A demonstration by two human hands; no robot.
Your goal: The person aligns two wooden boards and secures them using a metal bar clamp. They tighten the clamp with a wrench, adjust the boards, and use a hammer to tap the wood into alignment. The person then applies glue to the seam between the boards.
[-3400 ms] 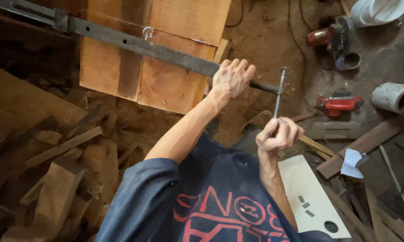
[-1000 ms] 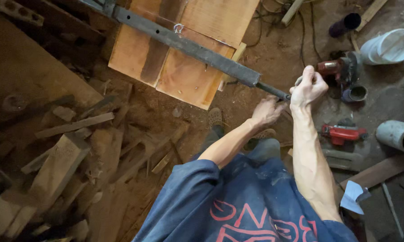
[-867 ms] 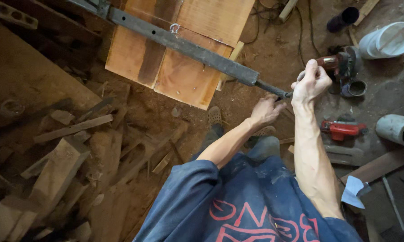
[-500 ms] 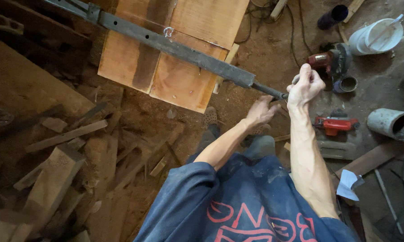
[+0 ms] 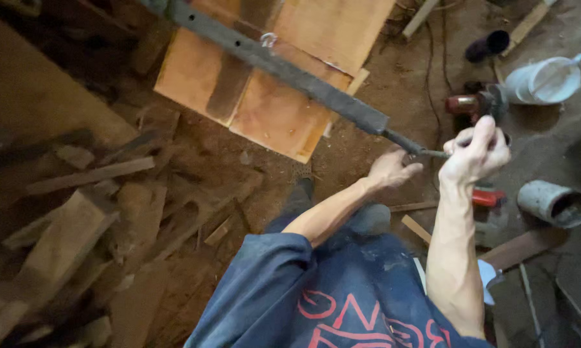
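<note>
A long dark metal bar clamp (image 5: 284, 67) runs diagonally across stacked orange wooden boards (image 5: 271, 77). At its lower end a thin screw rod sticks out. My right hand (image 5: 474, 151) is closed around the crank handle at the end of that rod. My left hand (image 5: 393, 169) sits just below the rod near the bar's end, fingers curled loosely; I cannot tell whether it grips anything. Both forearms reach forward from my blue shirt (image 5: 342, 296).
Scrap wood pieces (image 5: 77, 219) lie piled on the dirt floor at left. At right are a red power tool (image 5: 477, 103), a white bucket (image 5: 542, 80), a grey pipe section (image 5: 554, 203) and loose boards (image 5: 516, 248).
My right hand has gone from below the rod up to the crank end, turning it. My left hand has dropped from on the bar's end to just under the rod.
</note>
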